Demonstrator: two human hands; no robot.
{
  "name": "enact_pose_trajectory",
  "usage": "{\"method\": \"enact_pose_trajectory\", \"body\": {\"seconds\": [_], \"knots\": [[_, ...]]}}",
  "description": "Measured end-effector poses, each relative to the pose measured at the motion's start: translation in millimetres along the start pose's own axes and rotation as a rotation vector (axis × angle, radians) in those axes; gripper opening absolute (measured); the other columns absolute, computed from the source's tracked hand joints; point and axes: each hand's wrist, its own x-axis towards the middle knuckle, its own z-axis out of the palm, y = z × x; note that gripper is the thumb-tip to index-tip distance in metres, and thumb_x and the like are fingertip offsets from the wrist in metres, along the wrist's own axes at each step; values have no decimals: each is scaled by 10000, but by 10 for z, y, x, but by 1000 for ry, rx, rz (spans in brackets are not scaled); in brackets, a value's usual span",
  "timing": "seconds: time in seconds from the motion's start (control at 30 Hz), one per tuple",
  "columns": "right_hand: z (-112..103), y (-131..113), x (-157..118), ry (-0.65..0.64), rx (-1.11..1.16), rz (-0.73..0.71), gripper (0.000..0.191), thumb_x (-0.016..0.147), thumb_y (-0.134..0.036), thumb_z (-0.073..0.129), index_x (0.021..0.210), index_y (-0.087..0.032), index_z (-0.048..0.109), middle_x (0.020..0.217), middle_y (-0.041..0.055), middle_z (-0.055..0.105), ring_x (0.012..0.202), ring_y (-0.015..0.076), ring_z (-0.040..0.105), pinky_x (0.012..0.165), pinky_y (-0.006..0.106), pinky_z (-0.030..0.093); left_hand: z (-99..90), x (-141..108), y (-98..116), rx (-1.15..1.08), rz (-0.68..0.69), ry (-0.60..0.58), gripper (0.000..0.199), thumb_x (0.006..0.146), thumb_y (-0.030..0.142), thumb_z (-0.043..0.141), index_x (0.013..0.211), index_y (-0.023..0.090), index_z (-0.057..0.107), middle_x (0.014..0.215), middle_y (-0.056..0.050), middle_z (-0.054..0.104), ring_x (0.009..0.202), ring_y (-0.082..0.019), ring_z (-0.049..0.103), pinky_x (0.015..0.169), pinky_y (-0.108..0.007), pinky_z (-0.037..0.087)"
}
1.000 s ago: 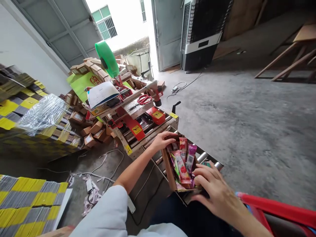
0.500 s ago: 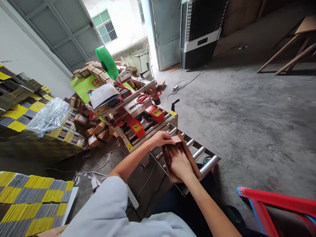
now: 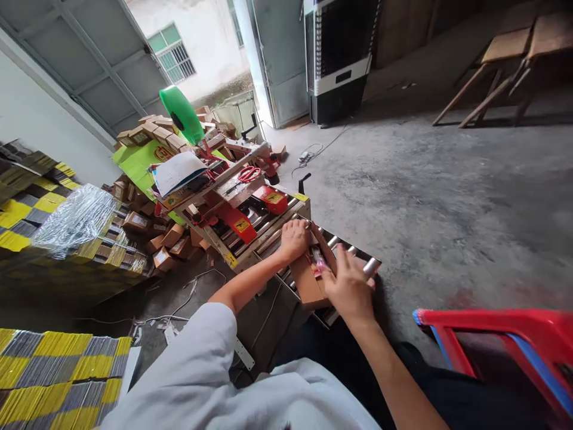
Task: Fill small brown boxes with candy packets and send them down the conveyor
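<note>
A brown cardboard box [image 3: 307, 284] rests on the metal rollers in front of me, with one long flap folded over its left side. Pink and white packaged items [image 3: 317, 261] show through the gap in its top. My left hand [image 3: 294, 240] lies on the far left part of the box, fingers spread over the cardboard. At the right side of the box is my right hand [image 3: 351, 286], its fingers apart and slightly blurred, with the thumb near the packaged items.
Beyond the box stands a carton-sealing machine with red guards [image 3: 242, 224] and a green tape roll [image 3: 182, 114]. Boxes are heaped behind it. Yellow and grey cardboard stacks [image 3: 58, 364] are at left, a red plastic stool [image 3: 492, 322] at lower right, an air cooler [image 3: 342, 60] at the back.
My right hand has come out of the box to its right side. My left hand now presses on the box, whose left flap is folded over. The view has shifted slightly.
</note>
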Motion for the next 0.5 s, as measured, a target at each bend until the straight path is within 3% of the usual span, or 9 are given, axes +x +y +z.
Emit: {"method": "enact_pose_trajectory", "body": {"seconds": [0.07, 0.13, 0.23, 0.3, 0.4, 0.5], "knots": [[155, -80, -167, -158, 10, -27, 678, 957, -351, 515, 1530, -29, 347, 1482, 282, 472, 1351, 403, 487, 1104, 574, 419, -8, 41, -82, -87, -46, 33, 442, 929, 93, 414, 1354, 20, 511, 1300, -259, 558, 1265, -335, 494, 1113, -492, 335], [300, -157, -307, -276, 3, -47, 688, 948, -353, 532, 1518, -4, 366, 1547, 275, 390, 1430, 406, 392, 1177, 574, 328, -7, 69, -173, -256, -76, 119, 485, 930, 86, 394, 1409, 45, 457, 1353, -234, 534, 1304, -291, 490, 1150, -457, 337], [364, -148, -364, -331, 44, -29, 741, 936, -390, 560, 1543, -27, 337, 1583, 244, 344, 1481, 387, 317, 1232, 572, 231, -7, -87, -215, -515, -37, 266, 485, 1000, 206, 315, 1478, 158, 387, 1461, -165, 480, 1386, -233, 448, 1198, -438, 316], [291, -48, -326, -333, 172, -21, 788, 927, -365, 563, 1586, -70, 248, 1575, 214, 379, 1477, 342, 345, 1242, 538, 247, -44, -370, -155, -524, 125, 138, 529, 1033, 405, 288, 1525, 214, 331, 1544, -141, 421, 1465, -246, 365, 1233, -474, 262], [109, 150, -258, -306, 532, 40, 834, 903, -275, 540, 1619, -165, 128, 1473, 154, 534, 1401, 270, 471, 1192, 481, 372, -122, -883, 18, -292, 445, -223, 931, 886, 768, 392, 1585, 174, 231, 1644, -197, 240, 1548, -344, 167, 1259, -552, 135], [-62, 327, -201, -124, 857, 241, 802, 877, -237, 550, 1593, -251, 188, 1395, 117, 599, 1341, 240, 540, 1128, 459, 452, -123, -1139, 179, -82, 554, -327, 1241, 682, 897, 540, 1586, 104, 234, 1658, -260, 85, 1548, -424, 43, 1253, -584, 85]]}}
